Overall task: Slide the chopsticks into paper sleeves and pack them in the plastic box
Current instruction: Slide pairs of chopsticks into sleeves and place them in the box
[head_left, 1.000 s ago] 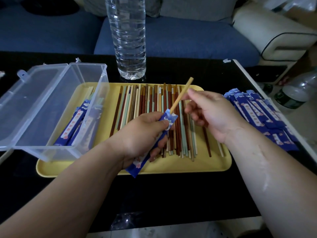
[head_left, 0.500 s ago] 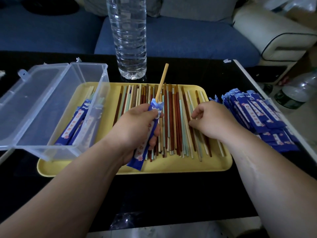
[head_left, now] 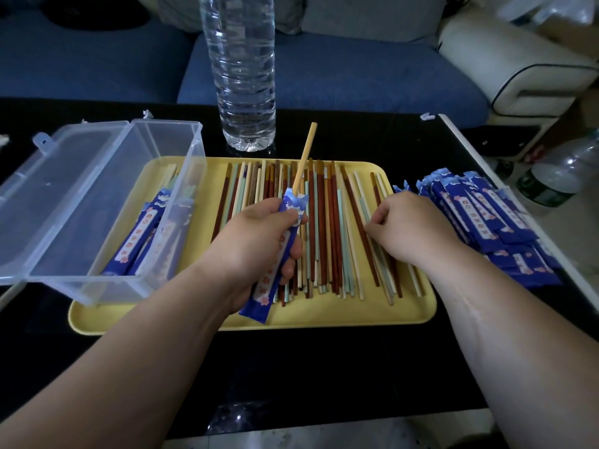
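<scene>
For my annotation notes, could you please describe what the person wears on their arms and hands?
Both the left hand and the right hand are bare: no gloves, and no rings show. The left forearm and right forearm are also uncovered to the frame's edge, with no sleeve, watch or bracelet in view.

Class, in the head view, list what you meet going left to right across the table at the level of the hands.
Plastic box → left hand gripping a blue sleeve → right hand on the loose chopsticks → pile of blue sleeves.
</scene>
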